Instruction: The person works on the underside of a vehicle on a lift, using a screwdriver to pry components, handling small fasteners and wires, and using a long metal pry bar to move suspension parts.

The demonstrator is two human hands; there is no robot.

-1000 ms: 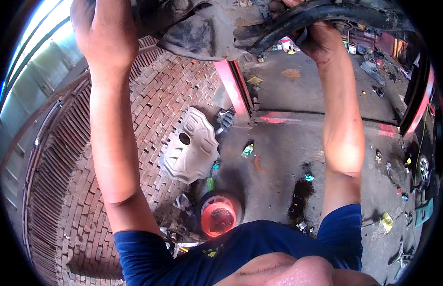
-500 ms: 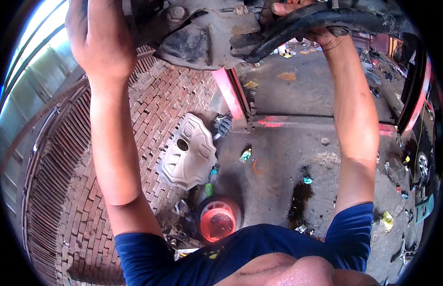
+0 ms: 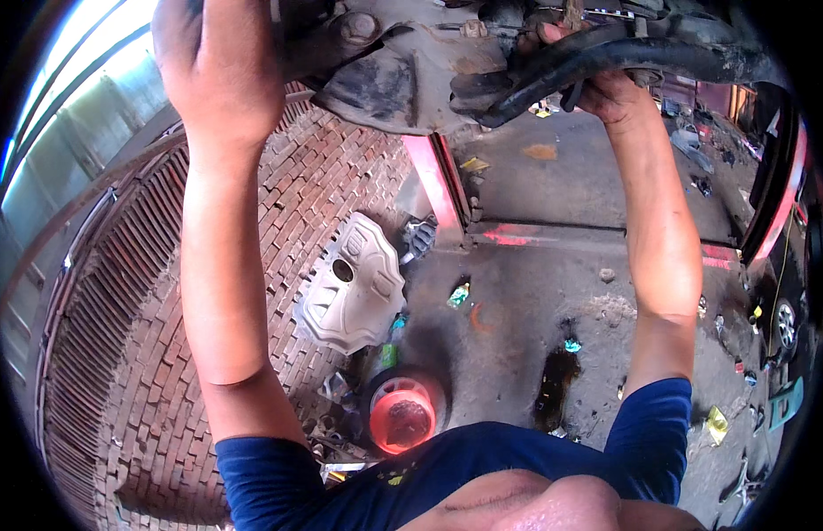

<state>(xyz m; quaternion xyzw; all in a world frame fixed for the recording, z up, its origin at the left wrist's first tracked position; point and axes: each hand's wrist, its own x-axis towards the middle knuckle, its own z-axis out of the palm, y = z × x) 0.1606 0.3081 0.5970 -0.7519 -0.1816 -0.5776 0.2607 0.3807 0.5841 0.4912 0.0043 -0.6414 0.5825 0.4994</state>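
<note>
Overhead is the greasy underside of a vehicle, with a dark metal bracket (image 3: 371,88), a bolt head (image 3: 358,28) and a thick black curved bar (image 3: 588,57). My left hand (image 3: 230,84) is raised beside the bracket; its fingers run past the upper edge and are hidden. My right hand (image 3: 610,96) reaches up behind the black bar. Its fingertips show above the bar, bent, beside a short brownish rod (image 3: 572,12). What those fingers grip is hidden by the bar.
A grey plastic engine cover (image 3: 354,296) leans by the brick surface (image 3: 208,319). Below stands a red bucket (image 3: 402,420). A red-and-pink lift post (image 3: 432,181) and a floor beam (image 3: 553,235) lie ahead. Litter and a dark oil stain (image 3: 557,385) mark the floor.
The vehicle's underside and my left hand sit farther right and slightly lower in view. My right hand has shifted a little lower, and the brownish rod now shows beside its fingertips.
</note>
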